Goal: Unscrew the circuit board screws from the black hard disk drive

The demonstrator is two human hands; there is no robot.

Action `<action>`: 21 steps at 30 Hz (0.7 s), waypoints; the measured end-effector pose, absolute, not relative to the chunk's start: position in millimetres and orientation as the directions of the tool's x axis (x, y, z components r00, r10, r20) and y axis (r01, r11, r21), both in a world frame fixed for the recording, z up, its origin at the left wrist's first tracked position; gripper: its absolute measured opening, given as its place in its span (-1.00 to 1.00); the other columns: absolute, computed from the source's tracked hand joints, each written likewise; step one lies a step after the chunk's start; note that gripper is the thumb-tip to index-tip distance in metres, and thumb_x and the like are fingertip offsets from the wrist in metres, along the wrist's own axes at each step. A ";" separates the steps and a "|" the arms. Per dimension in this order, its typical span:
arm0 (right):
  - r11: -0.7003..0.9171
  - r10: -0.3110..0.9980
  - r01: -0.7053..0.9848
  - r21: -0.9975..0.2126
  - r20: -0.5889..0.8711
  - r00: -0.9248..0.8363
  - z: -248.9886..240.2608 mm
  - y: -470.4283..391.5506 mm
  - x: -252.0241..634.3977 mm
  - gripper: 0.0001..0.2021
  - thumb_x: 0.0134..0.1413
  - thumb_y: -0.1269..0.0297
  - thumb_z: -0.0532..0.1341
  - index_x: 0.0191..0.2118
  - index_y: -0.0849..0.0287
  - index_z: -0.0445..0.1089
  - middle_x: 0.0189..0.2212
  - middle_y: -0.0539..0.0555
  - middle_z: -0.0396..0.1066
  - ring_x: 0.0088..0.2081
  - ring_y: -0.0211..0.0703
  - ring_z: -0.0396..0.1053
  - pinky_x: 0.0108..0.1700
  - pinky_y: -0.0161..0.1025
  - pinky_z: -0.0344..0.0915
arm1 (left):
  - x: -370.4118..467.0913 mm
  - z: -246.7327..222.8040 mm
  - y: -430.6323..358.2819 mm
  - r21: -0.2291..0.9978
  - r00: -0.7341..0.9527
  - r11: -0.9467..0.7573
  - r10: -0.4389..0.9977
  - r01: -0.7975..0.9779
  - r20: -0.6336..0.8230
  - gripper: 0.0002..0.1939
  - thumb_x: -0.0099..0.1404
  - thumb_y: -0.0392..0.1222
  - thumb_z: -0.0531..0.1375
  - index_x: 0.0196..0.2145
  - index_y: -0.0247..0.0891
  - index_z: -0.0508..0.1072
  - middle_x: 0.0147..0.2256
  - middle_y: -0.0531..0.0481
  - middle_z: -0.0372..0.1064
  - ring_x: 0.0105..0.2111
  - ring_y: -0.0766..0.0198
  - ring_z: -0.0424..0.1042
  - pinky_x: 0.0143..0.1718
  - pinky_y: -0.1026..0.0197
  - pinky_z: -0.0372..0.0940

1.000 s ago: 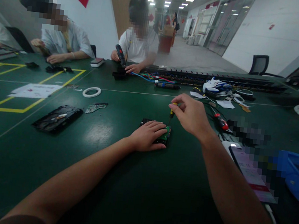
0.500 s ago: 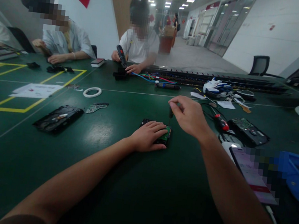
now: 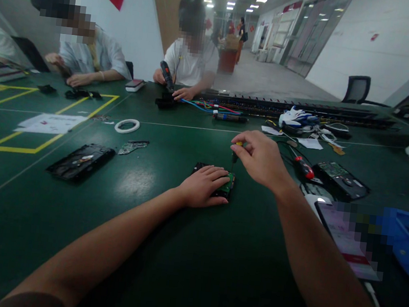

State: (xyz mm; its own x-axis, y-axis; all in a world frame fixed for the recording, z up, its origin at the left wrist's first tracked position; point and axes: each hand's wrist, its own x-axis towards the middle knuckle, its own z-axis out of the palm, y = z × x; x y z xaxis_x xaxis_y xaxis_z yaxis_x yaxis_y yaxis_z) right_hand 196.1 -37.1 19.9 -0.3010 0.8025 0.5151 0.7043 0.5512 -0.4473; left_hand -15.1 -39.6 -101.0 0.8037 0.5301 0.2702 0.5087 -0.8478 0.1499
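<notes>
A hard drive (image 3: 228, 186) lies on the table in front of me, its green circuit board facing up. My left hand (image 3: 206, 187) rests flat across it with fingers stretched out, covering most of its left side; the thumb points along the near edge. Between the closed fingertips of my right hand (image 3: 257, 157) is a small upright screwdriver (image 3: 234, 158) with a dark handle and a yellow top. Its thin shaft points down at the drive's far right corner. Whether the tip sits in a screw is too small to tell.
Another hard drive (image 3: 342, 180) and a red-black screwdriver (image 3: 304, 168) lie right, near a phone (image 3: 346, 234) and blue bin (image 3: 406, 245). Left are an opened drive (image 3: 81, 160), circuit board (image 3: 133, 147) and white tape roll (image 3: 127, 125). Across the table, a co-worker's hands hold a power screwdriver (image 3: 166, 75).
The right fingers have shifted slightly around the screwdriver, and its yellow top now shows. My left hand and the hard drive stay in place.
</notes>
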 end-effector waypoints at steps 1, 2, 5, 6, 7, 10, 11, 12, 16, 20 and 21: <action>0.556 0.800 0.705 -0.440 0.512 -0.312 20.6 -37.5 196.1 -0.88 0.28 0.33 0.24 -0.13 0.09 0.53 -0.14 0.11 0.53 -0.23 -0.06 0.42 -0.15 -0.10 0.28 | -15.1 -101.0 -39.6 0.150 0.803 -0.847 0.532 0.510 0.270 -0.23 0.46 0.37 0.07 0.37 -0.23 0.26 0.36 -0.24 0.24 0.39 -0.12 0.19 0.42 -0.21 0.06; 0.558 0.800 0.708 -0.434 0.508 -0.320 21.3 -38.0 195.9 -0.86 0.27 0.35 0.23 -0.12 0.09 0.53 -0.14 0.11 0.54 -0.24 -0.06 0.42 -0.14 -0.09 0.28 | -15.1 -100.9 -39.6 0.152 0.802 -0.846 0.533 0.511 0.270 -0.24 0.45 0.37 0.07 0.37 -0.22 0.26 0.36 -0.24 0.24 0.39 -0.12 0.19 0.42 -0.21 0.06; 0.548 0.805 0.717 -0.431 0.503 -0.314 22.6 -38.9 195.0 -0.81 0.28 0.37 0.19 -0.10 0.10 0.54 -0.15 0.12 0.54 -0.26 -0.06 0.41 -0.17 -0.08 0.26 | -15.1 -100.4 -40.2 0.157 0.802 -0.846 0.533 0.509 0.272 -0.24 0.45 0.37 0.07 0.37 -0.21 0.26 0.37 -0.24 0.23 0.39 -0.12 0.19 0.42 -0.21 0.06; 0.546 0.807 0.715 -0.436 0.503 -0.309 22.8 -39.0 194.6 -0.82 0.29 0.35 0.18 -0.10 0.10 0.54 -0.16 0.12 0.55 -0.27 -0.06 0.41 -0.19 -0.08 0.26 | -15.1 -100.2 -40.5 0.157 0.802 -0.847 0.532 0.509 0.272 -0.23 0.45 0.37 0.07 0.37 -0.22 0.26 0.37 -0.24 0.23 0.39 -0.12 0.19 0.42 -0.21 0.06; 0.545 0.808 0.712 -0.442 0.503 -0.307 22.9 -38.9 194.3 -0.83 0.31 0.32 0.19 -0.11 0.10 0.54 -0.18 0.12 0.55 -0.28 -0.07 0.40 -0.21 -0.09 0.26 | -15.1 -100.1 -40.7 0.156 0.802 -0.847 0.532 0.509 0.270 -0.23 0.46 0.37 0.07 0.37 -0.23 0.25 0.37 -0.25 0.22 0.39 -0.12 0.18 0.42 -0.21 0.06; 0.555 0.807 0.701 -0.448 0.494 -0.323 23.1 -38.2 193.9 -0.85 0.34 0.20 0.22 -0.21 0.10 0.52 -0.24 0.10 0.56 -0.31 -0.09 0.40 -0.24 -0.10 0.25 | -15.2 -99.9 -41.1 0.161 0.800 -0.846 0.533 0.508 0.275 -0.23 0.46 0.35 0.09 0.37 -0.23 0.25 0.37 -0.25 0.23 0.39 -0.13 0.18 0.42 -0.23 0.06; 0.556 0.808 0.699 -0.449 0.490 -0.328 23.1 -38.1 194.1 -0.84 0.34 0.18 0.24 -0.23 0.09 0.52 -0.26 0.09 0.56 -0.32 -0.10 0.40 -0.24 -0.11 0.25 | -15.3 -99.9 -41.1 0.166 0.799 -0.846 0.533 0.507 0.279 -0.24 0.45 0.35 0.09 0.38 -0.22 0.25 0.36 -0.25 0.23 0.39 -0.12 0.18 0.41 -0.23 0.06; 0.556 0.809 0.699 -0.450 0.487 -0.330 23.3 -38.0 194.3 -0.84 0.33 0.17 0.25 -0.24 0.09 0.51 -0.27 0.07 0.57 -0.33 -0.10 0.40 -0.25 -0.11 0.24 | -15.4 -99.9 -41.1 0.170 0.798 -0.846 0.533 0.505 0.282 -0.24 0.45 0.35 0.10 0.38 -0.21 0.25 0.36 -0.25 0.24 0.39 -0.12 0.18 0.41 -0.24 0.07; 0.533 0.823 0.716 -0.452 0.474 -0.314 23.6 -39.1 195.5 -0.87 0.32 0.22 0.24 -0.14 0.08 0.52 -0.27 0.07 0.58 -0.35 -0.10 0.41 -0.27 -0.12 0.25 | -15.8 -99.3 -40.8 0.169 0.799 -0.848 0.529 0.502 0.284 -0.25 0.46 0.35 0.09 0.37 -0.20 0.26 0.36 -0.25 0.24 0.39 -0.12 0.19 0.41 -0.23 0.07; 0.496 0.837 0.742 -0.451 0.474 -0.272 22.3 -39.6 195.6 -0.86 0.28 0.30 0.22 -0.11 0.11 0.51 -0.29 0.09 0.56 -0.36 -0.09 0.41 -0.27 -0.11 0.27 | -15.9 -99.0 -40.7 0.162 0.801 -0.848 0.529 0.504 0.279 -0.24 0.46 0.36 0.08 0.37 -0.22 0.25 0.36 -0.25 0.24 0.39 -0.12 0.19 0.41 -0.21 0.08; 0.487 0.838 0.750 -0.447 0.480 -0.259 21.6 -39.1 195.4 -0.87 0.25 0.31 0.24 -0.13 0.12 0.50 -0.30 0.10 0.55 -0.36 -0.08 0.41 -0.26 -0.10 0.28 | -15.8 -99.1 -40.6 0.163 0.801 -0.848 0.529 0.504 0.279 -0.24 0.46 0.35 0.08 0.37 -0.22 0.25 0.35 -0.26 0.24 0.39 -0.12 0.19 0.41 -0.22 0.08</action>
State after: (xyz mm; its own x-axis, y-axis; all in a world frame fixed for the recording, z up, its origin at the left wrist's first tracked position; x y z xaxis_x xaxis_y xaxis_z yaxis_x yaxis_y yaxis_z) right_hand 195.4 -39.1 21.6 -0.2587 0.8384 0.4798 0.7501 0.4873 -0.4471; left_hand -15.8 -40.6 -99.1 0.8013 0.5292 0.2789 0.5037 -0.8484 0.1627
